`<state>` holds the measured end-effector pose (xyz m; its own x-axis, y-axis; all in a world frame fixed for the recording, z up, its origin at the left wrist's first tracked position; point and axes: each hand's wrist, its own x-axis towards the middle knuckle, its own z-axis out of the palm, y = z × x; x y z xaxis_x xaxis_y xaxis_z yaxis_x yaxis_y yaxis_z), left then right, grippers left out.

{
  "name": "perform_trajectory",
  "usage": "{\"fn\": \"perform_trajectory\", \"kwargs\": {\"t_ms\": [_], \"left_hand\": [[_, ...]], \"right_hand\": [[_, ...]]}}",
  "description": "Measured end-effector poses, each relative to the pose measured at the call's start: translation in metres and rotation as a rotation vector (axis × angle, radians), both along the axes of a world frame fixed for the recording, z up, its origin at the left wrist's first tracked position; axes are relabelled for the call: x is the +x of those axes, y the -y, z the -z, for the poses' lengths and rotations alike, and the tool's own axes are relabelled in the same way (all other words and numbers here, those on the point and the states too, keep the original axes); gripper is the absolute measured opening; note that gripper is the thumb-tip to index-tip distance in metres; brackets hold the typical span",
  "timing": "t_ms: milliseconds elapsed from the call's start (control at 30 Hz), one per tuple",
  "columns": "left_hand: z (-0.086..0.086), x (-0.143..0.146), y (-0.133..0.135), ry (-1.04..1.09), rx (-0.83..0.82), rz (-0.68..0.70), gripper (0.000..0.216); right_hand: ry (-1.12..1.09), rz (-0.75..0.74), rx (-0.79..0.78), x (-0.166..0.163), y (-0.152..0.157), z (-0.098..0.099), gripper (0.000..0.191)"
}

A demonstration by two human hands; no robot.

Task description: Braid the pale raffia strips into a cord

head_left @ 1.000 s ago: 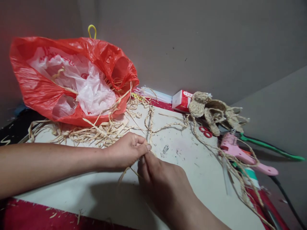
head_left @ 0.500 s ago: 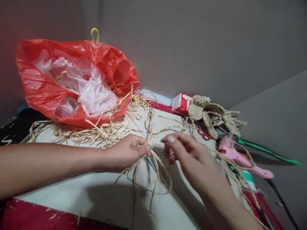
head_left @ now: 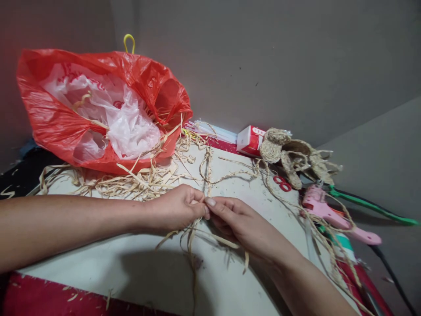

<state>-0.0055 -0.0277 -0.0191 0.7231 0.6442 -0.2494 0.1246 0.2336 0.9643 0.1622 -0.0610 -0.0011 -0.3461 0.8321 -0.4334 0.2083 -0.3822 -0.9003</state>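
My left hand (head_left: 179,207) pinches a braided straw cord (head_left: 208,169) near its lower end, over the white tabletop. Touching it fingertip to fingertip, my right hand (head_left: 238,221) is closed on the same straw strands. Loose straw ends (head_left: 192,250) hang below the two hands, some trailing under the right palm. Beyond the hands the finished braid runs up the table and bends off to the right. Fingers cover the exact spot where the strands cross.
A red plastic bag (head_left: 49,118) with white plastic inside stands at back left, loose straw (head_left: 131,184) before it. At right lie woven straw pieces (head_left: 286,151), a pink glue gun (head_left: 332,215), a red-and-white box (head_left: 249,141) and red rings (head_left: 282,183).
My right hand has moved left to meet my left hand and closed on the strands. Some hanging straw ends have been drawn to the right. My left hand keeps its pinch.
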Motion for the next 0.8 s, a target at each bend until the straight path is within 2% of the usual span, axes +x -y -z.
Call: {"fn": "perform_trajectory", "kwargs": {"t_ms": [233,433,567,667,800], "left_hand": [[-0.002,0.0,-0.005,-0.073,0.078,0.093,0.015],[-0.014,-0.005,-0.011,-0.215,0.459,0.119,0.02],[-0.024,-0.007,-0.014,-0.329,0.57,0.166,0.018],[-0.033,-0.008,-0.012,-0.417,0.546,0.183,0.019],[-0.045,-0.007,-0.001,-0.47,0.355,0.174,0.023]], "right_hand": [[-0.047,-0.095,-0.123,0.014,-0.007,0.008,0.04],[-0.242,-0.022,-0.21,0.01,-0.007,0.011,0.04],[-0.315,0.099,-0.193,-0.001,-0.003,0.01,0.031],[-0.319,0.224,-0.146,-0.011,0.004,0.011,0.03],[-0.347,0.341,-0.135,-0.021,0.011,0.014,0.036]]}}
